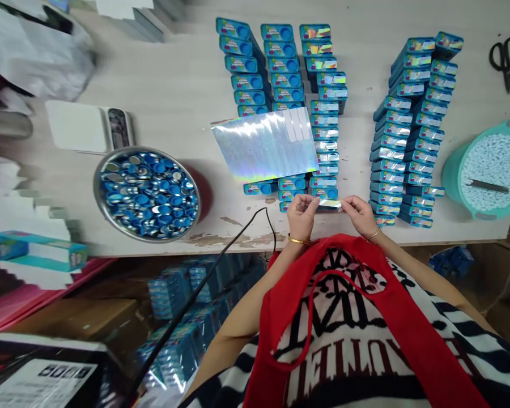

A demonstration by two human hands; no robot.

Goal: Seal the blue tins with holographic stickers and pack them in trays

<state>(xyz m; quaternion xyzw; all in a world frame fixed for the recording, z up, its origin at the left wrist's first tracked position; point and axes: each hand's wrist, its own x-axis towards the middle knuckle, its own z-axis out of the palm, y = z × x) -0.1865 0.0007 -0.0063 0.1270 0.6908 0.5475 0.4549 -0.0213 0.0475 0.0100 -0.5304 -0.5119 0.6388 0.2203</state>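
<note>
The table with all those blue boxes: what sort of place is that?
Probably a small packing workshop: rows of blue boxes, a metal bowl heaped with small round pieces, and a shiny sheet lying across some boxes.

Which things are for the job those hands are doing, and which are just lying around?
Probably for the job:
Shiny strip, pinched by the left hand and right hand
Shiny sheet, which looks similar
Blue boxes

Probably just lying around:
Scissors
White scale-like device
Bowl of small pieces
Turquoise tub of white bits
</note>
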